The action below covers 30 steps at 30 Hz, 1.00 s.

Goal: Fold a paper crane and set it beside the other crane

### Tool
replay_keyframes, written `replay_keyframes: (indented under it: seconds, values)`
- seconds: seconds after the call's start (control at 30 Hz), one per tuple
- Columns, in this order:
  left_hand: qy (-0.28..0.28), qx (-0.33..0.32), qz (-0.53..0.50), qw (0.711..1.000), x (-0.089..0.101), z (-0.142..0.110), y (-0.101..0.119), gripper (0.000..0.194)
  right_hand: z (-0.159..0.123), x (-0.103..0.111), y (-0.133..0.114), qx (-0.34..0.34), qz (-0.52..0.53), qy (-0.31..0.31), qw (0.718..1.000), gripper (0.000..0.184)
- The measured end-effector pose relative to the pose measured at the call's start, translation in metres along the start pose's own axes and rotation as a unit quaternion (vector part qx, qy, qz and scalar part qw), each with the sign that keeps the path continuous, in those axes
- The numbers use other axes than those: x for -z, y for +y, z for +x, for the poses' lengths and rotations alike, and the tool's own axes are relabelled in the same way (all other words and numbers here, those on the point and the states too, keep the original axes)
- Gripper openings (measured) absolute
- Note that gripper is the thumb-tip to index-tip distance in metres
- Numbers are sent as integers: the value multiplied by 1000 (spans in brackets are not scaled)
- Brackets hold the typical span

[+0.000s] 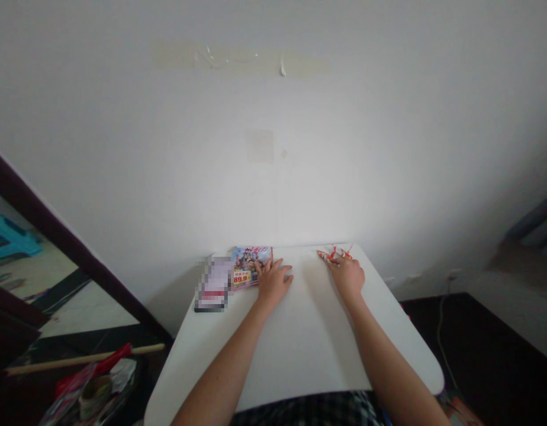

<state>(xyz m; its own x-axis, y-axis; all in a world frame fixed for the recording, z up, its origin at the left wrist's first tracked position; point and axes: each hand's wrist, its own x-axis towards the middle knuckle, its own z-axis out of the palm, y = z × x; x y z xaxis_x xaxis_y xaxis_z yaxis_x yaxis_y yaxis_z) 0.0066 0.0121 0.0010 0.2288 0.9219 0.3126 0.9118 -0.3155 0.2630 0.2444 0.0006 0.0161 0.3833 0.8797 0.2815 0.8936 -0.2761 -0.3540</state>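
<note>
My left hand (272,280) lies flat on the white table (300,337), fingers spread, with its fingertips on the right edge of a colourful printed leaflet (248,266). My right hand (347,275) rests near the table's far edge. Its fingers reach over a small red and white folded paper piece (332,254) and touch it. I cannot tell whether those fingers pinch the paper or only press on it.
A blurred-out rectangular item (214,285) lies left of the leaflet at the table's far left corner. A white wall stands right behind the table. On the floor at the lower left are a wooden stick (78,359) and a bag of clutter (91,390). A cable (442,331) runs along the floor at the right.
</note>
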Motion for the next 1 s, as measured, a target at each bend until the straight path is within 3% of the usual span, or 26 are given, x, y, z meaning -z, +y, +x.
replay_keyframes:
  seconds: [0.5,0.73,1.0]
  values:
    - [-5,13,-7,1000,3,0,0,31,6,-17,17,37,20,86,995,36]
    - [-7,17,-5,1000,3,0,-3,31,5,-12,16,7,37,56,998,33]
    - [-11,20,-3,1000,5,0,-3,32,-1,-11,7,72,95,201,972,40]
